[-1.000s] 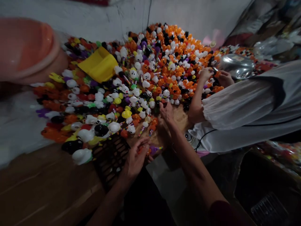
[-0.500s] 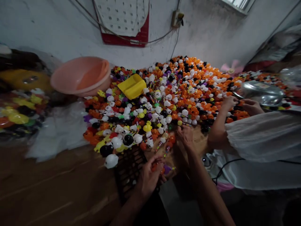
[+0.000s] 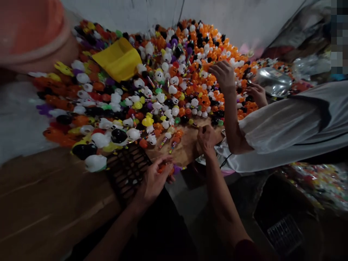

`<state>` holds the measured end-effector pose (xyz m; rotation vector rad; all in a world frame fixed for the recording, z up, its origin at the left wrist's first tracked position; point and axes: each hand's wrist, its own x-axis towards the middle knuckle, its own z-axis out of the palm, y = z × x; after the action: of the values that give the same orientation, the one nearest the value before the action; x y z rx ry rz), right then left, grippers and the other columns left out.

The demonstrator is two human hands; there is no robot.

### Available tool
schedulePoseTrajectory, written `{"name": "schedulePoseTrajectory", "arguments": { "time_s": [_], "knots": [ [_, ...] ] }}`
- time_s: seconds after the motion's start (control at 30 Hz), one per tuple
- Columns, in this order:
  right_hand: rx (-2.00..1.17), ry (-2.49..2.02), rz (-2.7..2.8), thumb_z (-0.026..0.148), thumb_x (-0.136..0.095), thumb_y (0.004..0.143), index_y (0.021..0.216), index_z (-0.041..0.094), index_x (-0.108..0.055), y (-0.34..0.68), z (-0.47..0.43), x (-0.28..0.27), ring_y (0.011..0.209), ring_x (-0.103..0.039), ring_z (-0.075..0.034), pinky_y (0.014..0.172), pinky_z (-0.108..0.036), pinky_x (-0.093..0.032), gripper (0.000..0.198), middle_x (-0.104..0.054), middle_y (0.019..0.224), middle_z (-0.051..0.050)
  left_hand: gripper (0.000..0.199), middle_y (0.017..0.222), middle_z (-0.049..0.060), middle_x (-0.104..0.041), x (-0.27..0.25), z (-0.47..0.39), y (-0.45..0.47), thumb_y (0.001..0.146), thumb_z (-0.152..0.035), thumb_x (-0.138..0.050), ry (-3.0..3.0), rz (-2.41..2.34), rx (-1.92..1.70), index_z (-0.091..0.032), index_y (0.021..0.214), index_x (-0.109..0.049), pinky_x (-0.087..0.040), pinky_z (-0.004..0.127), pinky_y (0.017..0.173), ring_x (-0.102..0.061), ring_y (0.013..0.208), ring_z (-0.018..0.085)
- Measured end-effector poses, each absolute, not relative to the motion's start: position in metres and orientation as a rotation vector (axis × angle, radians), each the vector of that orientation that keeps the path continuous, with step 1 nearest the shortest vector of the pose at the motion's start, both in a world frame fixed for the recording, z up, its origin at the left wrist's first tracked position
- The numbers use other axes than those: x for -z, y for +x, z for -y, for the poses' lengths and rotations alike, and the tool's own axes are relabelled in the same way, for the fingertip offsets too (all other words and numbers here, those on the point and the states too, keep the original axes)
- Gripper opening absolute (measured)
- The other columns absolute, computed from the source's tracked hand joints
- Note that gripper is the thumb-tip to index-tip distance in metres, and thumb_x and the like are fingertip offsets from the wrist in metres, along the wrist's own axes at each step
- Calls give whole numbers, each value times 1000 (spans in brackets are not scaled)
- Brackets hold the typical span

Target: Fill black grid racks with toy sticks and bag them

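Observation:
My left hand [image 3: 155, 181] is closed around several small toy-topped candy tubes near the table's front edge. An orange top [image 3: 162, 169] shows between its fingers, and a purple top [image 3: 177, 169] sticks out to the right. My right hand [image 3: 206, 138] is at the near edge of the pile, fingers drawn together. From its fingertips a thin candy tube [image 3: 194, 124] with a yellowish end points up and left. Between my hands, two tubes of coloured candy [image 3: 174, 144] with orange and white tops lie on the brown board [image 3: 187, 145].
A big heap of toy tops [image 3: 163, 90] covers the table, with a yellow scoop [image 3: 119, 59] on it. A pink basin [image 3: 32, 32] stands left, a black crate [image 3: 127, 166] nearer. At right, a co-worker's hands [image 3: 224, 74] are over the heap by a metal bowl [image 3: 274, 81].
The view has swung down and right. My right hand has drawn back from the pile with a candy tube at its fingertips. A co-worker's hand has lifted. My left hand keeps its hold.

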<state>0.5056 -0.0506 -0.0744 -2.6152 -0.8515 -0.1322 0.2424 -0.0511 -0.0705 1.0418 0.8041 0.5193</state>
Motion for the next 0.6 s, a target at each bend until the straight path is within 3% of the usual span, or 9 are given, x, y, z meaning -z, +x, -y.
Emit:
{"name": "schedulePoseTrajectory", "arguments": {
  "time_s": [0.13,0.27,0.4,0.53,0.6],
  "knots": [
    [303,-2577,979,23,-46,98,130,13,-62,502,43,90,101,-63,-27,81,-34,-45,37,-60,133,-20,71,100,12,-75,68,55,243,64,-61,-82,1057,-843,-505,-12,113,-65,-51,25,48,-64,51,13],
    [232,-2618,1208,19,-47,97,117,12,-68,507,27,98,106,-58,-28,89,-35,-44,29,-63,123,-19,62,108,13,-76,63,51,240,69,-58,-80,1072,-843,-566,-14,111,-67,-49,23,50,-63,56,11],
    [175,-2689,1168,23,-49,99,105,11,-71,501,26,107,99,-59,-26,84,-34,-44,26,-65,116,-19,62,110,13,-75,65,43,239,66,-59,-83,1038,-894,-656,-14,105,-68,-50,22,52,-61,57,9],
    [199,-2674,1071,23,-48,98,109,10,-69,488,35,113,102,-60,-27,85,-34,-45,27,-64,117,-19,64,113,13,-74,72,44,243,64,-61,-84,1011,-881,-653,-14,104,-67,-52,23,54,-63,59,9],
    [217,-2647,1016,19,-48,94,120,8,-65,482,43,112,103,-60,-29,86,-36,-46,33,-62,121,-20,62,113,13,-74,73,46,244,66,-59,-83,1018,-850,-626,-14,105,-68,-51,23,54,-63,59,10]
  ]
}}
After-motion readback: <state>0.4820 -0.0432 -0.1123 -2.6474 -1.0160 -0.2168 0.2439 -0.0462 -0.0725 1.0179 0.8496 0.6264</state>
